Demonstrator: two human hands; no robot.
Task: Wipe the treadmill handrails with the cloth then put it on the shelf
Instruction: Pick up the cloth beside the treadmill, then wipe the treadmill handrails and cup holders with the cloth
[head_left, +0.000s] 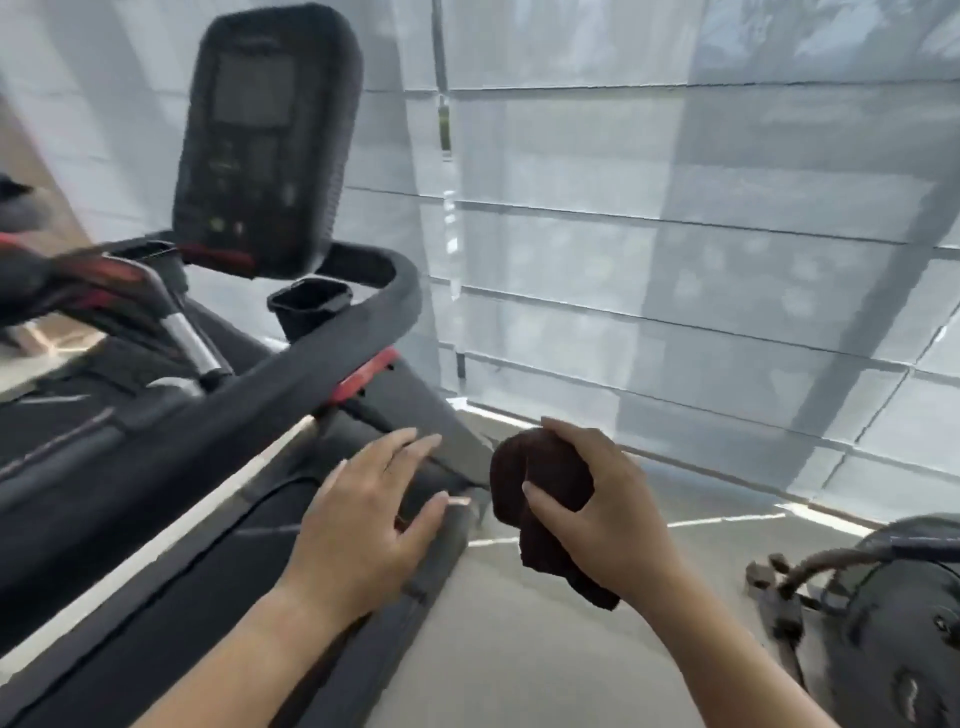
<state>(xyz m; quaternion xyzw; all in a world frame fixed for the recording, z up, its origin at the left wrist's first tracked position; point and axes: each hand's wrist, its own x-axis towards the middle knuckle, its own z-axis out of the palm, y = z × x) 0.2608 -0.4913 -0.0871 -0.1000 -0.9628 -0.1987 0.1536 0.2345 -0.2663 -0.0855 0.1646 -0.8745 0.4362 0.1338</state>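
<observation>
A black treadmill fills the left of the head view, its padded right handrail (249, 410) slanting from lower left up to the console (265, 140). My right hand (597, 504) grips a bunched dark brown cloth (535, 483), held in the air to the right of the handrail and apart from it. My left hand (369, 514) hovers with fingers spread over the treadmill's side rail (363, 639), below the handrail, holding nothing. The picture is blurred by motion.
A cup holder (311, 306) sits under the console. Pale window blinds (675, 234) cover the wall ahead. Grey floor (545, 649) lies to the right of the treadmill. Another dark exercise machine (883, 613) stands at the lower right.
</observation>
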